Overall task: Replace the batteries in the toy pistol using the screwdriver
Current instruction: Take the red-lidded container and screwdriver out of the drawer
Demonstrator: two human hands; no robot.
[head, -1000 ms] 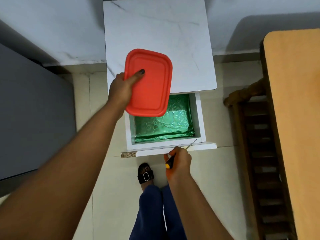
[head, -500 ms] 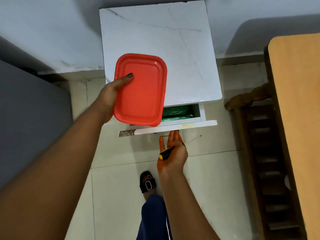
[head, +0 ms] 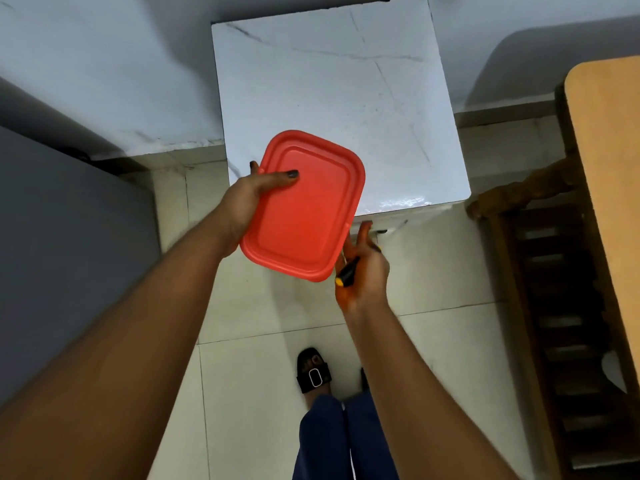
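Note:
My left hand [head: 247,199] grips a red plastic lidded box [head: 304,209] by its left edge, thumb on the lid, and holds it tilted in front of the white cabinet [head: 332,98]. My right hand [head: 363,271] holds a screwdriver [head: 348,271] with a black and yellow handle; its metal shaft points up-right toward the cabinet's front edge, and my fingertips touch the shut drawer front [head: 391,220]. The toy pistol and batteries are not in sight.
A grey surface [head: 62,258] fills the left side. A wooden table [head: 609,188] and a dark wooden chair [head: 561,306] stand at the right. My sandalled foot [head: 313,372] rests on the pale tiled floor [head: 263,393].
The drawer with the green lining went from open to fully shut under my right hand. The red box in my left hand moved down and right, in front of the cabinet's edge.

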